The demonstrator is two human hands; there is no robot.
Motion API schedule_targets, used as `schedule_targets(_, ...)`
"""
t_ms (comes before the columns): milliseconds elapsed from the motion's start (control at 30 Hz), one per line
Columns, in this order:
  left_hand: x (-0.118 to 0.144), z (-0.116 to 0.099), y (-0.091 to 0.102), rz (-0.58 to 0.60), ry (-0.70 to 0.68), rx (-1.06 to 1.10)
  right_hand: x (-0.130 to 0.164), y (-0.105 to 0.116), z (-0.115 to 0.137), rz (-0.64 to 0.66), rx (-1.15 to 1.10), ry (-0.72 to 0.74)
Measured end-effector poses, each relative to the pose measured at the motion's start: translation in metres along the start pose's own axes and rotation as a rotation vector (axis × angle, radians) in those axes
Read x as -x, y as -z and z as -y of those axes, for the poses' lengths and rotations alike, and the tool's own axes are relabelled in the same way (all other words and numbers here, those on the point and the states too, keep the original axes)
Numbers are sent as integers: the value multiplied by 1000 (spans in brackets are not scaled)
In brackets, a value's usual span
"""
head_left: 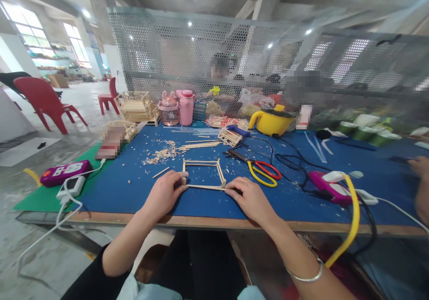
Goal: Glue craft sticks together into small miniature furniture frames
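A small rectangular frame of thin wooden sticks stands on the blue mat in front of me, with short posts at its corners. My left hand is closed at its left corner, thumb and fingers pinching the near-left post. My right hand pinches the right end of the front stick, close to the near-right corner. One loose short stick lies just beyond my left hand. Scissors with red and yellow handles rest to the right of the frame.
Wood scraps and long sticks lie behind the frame. A blue glue gun, yellow pot and pink flask stand farther back. Purple power strips with cables sit right and left. Another person's hand shows at far right.
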State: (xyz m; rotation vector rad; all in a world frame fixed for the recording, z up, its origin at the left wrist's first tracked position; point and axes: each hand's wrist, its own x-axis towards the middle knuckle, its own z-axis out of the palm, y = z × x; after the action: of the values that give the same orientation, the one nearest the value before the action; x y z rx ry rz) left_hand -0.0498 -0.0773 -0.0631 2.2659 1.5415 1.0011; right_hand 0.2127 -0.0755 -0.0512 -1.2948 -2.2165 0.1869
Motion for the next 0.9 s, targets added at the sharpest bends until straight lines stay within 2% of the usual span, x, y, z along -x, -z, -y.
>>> schedule_targets(200, -1, 2, -1, -24, 1, 34, -2, 1, -3, -85, 37, 132)
schedule_targets(633, 1, 1, 0, -20, 38, 66, -4, -2, -5, -26, -75, 132)
schedule_targets(900, 1, 1, 0, -17, 39, 51, -3, -2, -1, -51, -71, 114)
